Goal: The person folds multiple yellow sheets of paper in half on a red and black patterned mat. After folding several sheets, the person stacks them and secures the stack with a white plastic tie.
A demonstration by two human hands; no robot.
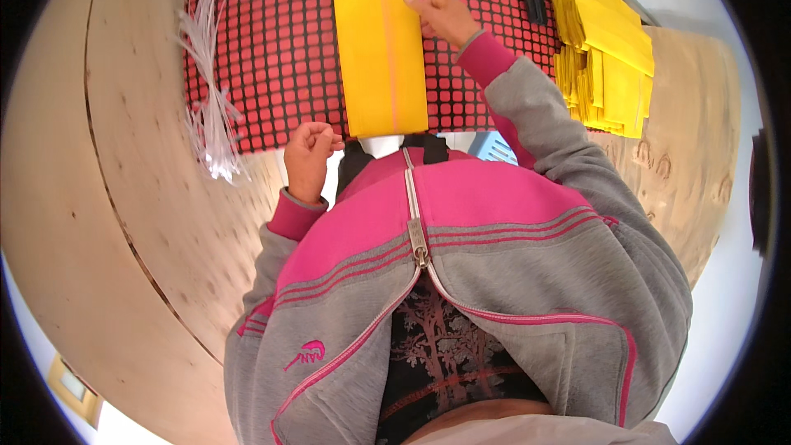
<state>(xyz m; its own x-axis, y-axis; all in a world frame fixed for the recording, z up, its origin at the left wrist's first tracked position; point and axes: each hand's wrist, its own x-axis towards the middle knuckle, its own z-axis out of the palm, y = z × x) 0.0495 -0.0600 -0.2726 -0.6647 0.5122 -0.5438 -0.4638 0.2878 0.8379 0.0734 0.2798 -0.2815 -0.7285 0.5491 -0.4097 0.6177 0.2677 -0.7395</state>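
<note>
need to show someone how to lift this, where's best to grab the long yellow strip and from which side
Probably pinch the near left corner of the yellow strip, coming from the left: the strip lies flat, its near end reaches the near edge of the red-and-black mat, and the left hand is beside that corner.

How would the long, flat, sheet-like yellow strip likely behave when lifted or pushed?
The yellow strip looks thin for its length, so it's probably light and perhaps floppy. Lying flat on the red-and-black gridded surface, it seems unlikely to roll or tip.
</note>
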